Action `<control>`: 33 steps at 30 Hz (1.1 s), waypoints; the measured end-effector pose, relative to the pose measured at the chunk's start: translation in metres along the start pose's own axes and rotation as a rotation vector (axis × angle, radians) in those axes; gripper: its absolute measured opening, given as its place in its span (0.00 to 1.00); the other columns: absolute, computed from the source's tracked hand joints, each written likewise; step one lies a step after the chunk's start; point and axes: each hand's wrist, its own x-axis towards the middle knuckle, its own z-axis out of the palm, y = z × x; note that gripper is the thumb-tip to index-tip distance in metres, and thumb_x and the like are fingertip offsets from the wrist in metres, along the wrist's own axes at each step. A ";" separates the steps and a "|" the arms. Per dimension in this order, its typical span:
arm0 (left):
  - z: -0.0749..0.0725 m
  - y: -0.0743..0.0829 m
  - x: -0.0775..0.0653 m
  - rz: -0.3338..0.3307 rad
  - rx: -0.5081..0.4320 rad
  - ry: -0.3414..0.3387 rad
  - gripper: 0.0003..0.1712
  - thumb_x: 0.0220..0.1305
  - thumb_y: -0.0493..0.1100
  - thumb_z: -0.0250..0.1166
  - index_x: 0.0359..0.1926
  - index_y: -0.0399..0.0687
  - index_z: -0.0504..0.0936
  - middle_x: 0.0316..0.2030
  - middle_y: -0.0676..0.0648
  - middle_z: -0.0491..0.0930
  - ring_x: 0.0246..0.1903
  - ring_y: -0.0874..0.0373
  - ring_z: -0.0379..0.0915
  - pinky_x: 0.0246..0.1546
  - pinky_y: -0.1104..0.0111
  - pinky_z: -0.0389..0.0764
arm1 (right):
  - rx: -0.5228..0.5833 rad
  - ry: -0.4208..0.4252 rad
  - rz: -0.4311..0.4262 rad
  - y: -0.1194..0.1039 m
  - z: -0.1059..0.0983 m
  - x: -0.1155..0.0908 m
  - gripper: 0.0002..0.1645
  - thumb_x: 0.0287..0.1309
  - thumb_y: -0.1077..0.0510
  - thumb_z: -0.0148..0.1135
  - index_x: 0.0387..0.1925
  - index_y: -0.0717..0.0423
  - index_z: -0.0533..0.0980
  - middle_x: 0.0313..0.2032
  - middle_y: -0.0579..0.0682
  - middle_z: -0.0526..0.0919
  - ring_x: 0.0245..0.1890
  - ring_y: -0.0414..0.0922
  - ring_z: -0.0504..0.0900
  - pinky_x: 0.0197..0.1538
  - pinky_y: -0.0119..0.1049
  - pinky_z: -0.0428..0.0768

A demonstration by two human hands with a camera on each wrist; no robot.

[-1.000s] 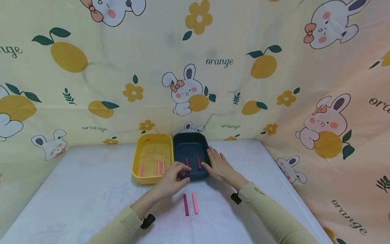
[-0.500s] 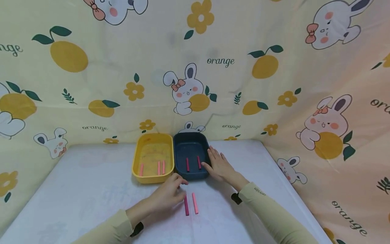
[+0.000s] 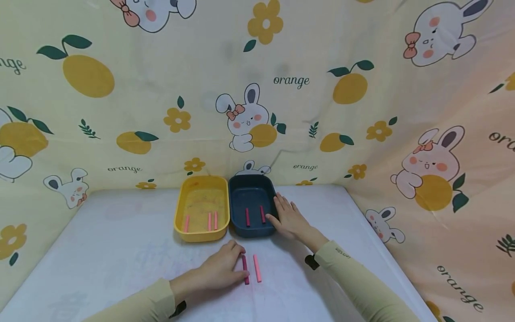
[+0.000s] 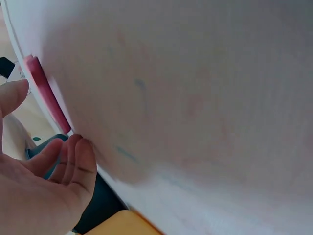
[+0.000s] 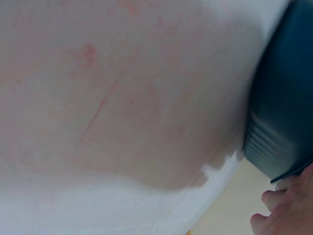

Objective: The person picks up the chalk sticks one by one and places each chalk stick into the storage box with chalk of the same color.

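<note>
A dark magenta crayon-like stick point(image 3: 245, 264) lies on the white tabletop. My left hand point(image 3: 219, 269) is beside it, thumb near its close end and fingertips around its far end; in the left wrist view the thumb point(image 4: 17, 93) and fingers point(image 4: 80, 164) are spread apart. Just right of it lies a light pink stick point(image 3: 257, 269). My right hand point(image 3: 291, 220) rests against the right side of the dark blue bin point(image 3: 253, 232), fingers extended along its wall and thumb at the rim. Two magenta sticks point(image 3: 263, 214) lie inside that bin.
Left of the blue bin, and against it, stands a yellow bin point(image 3: 201, 237) with three light pink sticks point(image 3: 215, 221) in it. A patterned cloth point(image 3: 306, 125) hangs behind the table point(image 3: 120, 255). Faint coloured smudges mark the tabletop.
My left hand has come back from the blue bin's front edge, leaving a magenta stick inside, and moved down to the magenta stick on the table. The right hand has stayed put.
</note>
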 end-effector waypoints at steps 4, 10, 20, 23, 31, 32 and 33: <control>0.002 0.003 0.000 -0.006 0.030 -0.011 0.36 0.61 0.63 0.74 0.59 0.44 0.79 0.46 0.51 0.72 0.44 0.59 0.68 0.47 0.60 0.81 | -0.007 0.004 -0.003 0.001 0.002 0.001 0.50 0.77 0.33 0.43 0.81 0.65 0.49 0.82 0.59 0.45 0.81 0.57 0.48 0.79 0.59 0.48; 0.003 0.008 0.000 -0.007 0.074 -0.011 0.37 0.60 0.64 0.74 0.58 0.43 0.80 0.45 0.50 0.71 0.43 0.57 0.66 0.44 0.60 0.79 | -0.013 0.004 -0.006 0.003 0.004 0.002 0.51 0.77 0.31 0.41 0.81 0.64 0.48 0.82 0.59 0.45 0.82 0.57 0.48 0.79 0.59 0.48; 0.006 0.007 0.002 -0.011 0.072 -0.004 0.37 0.58 0.64 0.75 0.57 0.43 0.81 0.44 0.51 0.70 0.42 0.58 0.66 0.43 0.61 0.78 | -0.011 -0.014 0.003 0.002 0.003 0.002 0.51 0.77 0.31 0.41 0.82 0.63 0.47 0.83 0.58 0.44 0.82 0.57 0.47 0.80 0.58 0.47; 0.006 0.007 0.002 -0.018 0.060 -0.001 0.37 0.57 0.64 0.76 0.57 0.43 0.81 0.44 0.51 0.70 0.42 0.58 0.66 0.43 0.61 0.78 | -0.021 -0.021 0.010 0.002 0.003 0.001 0.51 0.77 0.30 0.40 0.82 0.62 0.46 0.83 0.57 0.43 0.82 0.56 0.47 0.80 0.57 0.47; 0.006 0.008 -0.001 -0.010 -0.003 0.006 0.37 0.57 0.61 0.77 0.59 0.44 0.79 0.46 0.52 0.72 0.44 0.59 0.68 0.49 0.60 0.81 | -0.014 0.012 -0.014 0.002 0.003 0.001 0.50 0.77 0.32 0.41 0.81 0.65 0.48 0.82 0.60 0.46 0.81 0.58 0.49 0.79 0.59 0.49; 0.006 0.008 -0.001 -0.001 -0.016 0.008 0.37 0.57 0.60 0.77 0.59 0.44 0.78 0.46 0.52 0.72 0.44 0.60 0.68 0.50 0.60 0.81 | -0.017 0.016 -0.018 0.002 0.003 0.000 0.50 0.78 0.32 0.41 0.81 0.65 0.49 0.82 0.60 0.46 0.81 0.58 0.49 0.79 0.59 0.49; 0.006 0.008 -0.002 0.010 -0.032 0.010 0.36 0.57 0.59 0.77 0.59 0.43 0.78 0.47 0.52 0.72 0.45 0.60 0.69 0.51 0.60 0.81 | -0.021 0.019 -0.021 0.002 0.003 0.000 0.50 0.78 0.32 0.40 0.81 0.65 0.48 0.82 0.60 0.46 0.81 0.58 0.49 0.79 0.59 0.49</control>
